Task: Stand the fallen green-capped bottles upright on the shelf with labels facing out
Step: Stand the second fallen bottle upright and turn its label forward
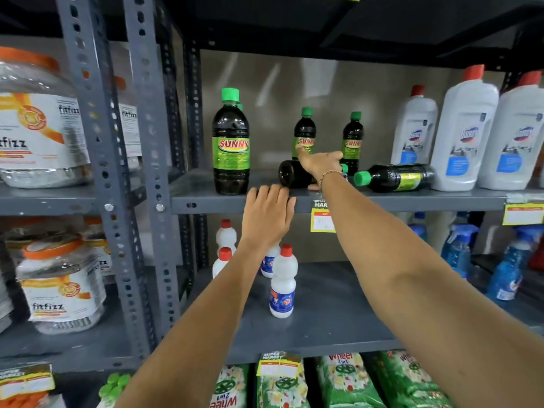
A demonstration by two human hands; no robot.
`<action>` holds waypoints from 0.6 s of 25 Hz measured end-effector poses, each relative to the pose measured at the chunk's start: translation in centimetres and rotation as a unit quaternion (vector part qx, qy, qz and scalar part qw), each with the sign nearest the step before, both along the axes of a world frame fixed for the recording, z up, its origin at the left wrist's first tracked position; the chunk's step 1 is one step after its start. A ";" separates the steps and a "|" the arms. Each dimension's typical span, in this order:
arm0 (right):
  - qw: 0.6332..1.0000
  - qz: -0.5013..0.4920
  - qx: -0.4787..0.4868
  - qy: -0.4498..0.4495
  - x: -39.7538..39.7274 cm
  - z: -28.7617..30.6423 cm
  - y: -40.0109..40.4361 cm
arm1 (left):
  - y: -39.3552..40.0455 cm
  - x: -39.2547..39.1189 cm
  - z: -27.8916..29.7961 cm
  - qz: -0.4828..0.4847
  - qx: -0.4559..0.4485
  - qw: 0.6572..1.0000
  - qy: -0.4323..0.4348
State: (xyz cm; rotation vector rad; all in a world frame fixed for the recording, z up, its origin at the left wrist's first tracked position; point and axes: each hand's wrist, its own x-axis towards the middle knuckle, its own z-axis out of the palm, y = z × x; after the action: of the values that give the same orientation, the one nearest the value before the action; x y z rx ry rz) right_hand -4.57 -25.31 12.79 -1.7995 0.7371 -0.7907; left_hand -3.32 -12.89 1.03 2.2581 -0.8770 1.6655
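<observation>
Two dark green-capped bottles lie on their sides on the grey shelf (194, 184). The nearer fallen bottle (290, 173) has its base turned left and its cap hidden mostly behind my wrist. My right hand (321, 163) wraps over it, thumb beneath, index finger stretched toward the back. The second fallen bottle (394, 178) lies to the right, cap pointing left, label partly up. A large upright bottle (231, 142) stands at the left with its label facing out. Two smaller upright bottles (304, 134) (353, 136) stand behind. My left hand (268, 213) rests empty at the shelf's front edge.
White red-capped cleaner bottles (465, 134) stand close to the right of the second fallen bottle. A perforated grey upright post (153, 142) bounds the shelf on the left. Small white bottles (282, 287) stand on the shelf below, and a price tag (322, 216) hangs from the edge.
</observation>
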 end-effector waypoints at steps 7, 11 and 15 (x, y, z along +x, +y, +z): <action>0.995 0.089 0.026 0.041 0.9 0.8 -1.4 | -0.1 0.6 -0.4 0.010 -0.011 0.999 -0.048; 0.967 0.081 -0.168 0.174 -0.1 2.8 -1.9 | -0.4 0.8 -0.6 0.004 -0.033 0.998 -0.061; 0.912 0.060 -0.319 0.251 0.3 2.9 -1.4 | -0.5 0.9 -0.6 0.002 -0.042 0.997 -0.069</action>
State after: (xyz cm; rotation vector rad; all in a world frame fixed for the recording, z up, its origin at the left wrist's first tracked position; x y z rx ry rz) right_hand -4.22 -26.67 15.67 -2.6761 0.7254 -0.5110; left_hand -2.44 -13.38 0.40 2.1120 -0.8156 1.8414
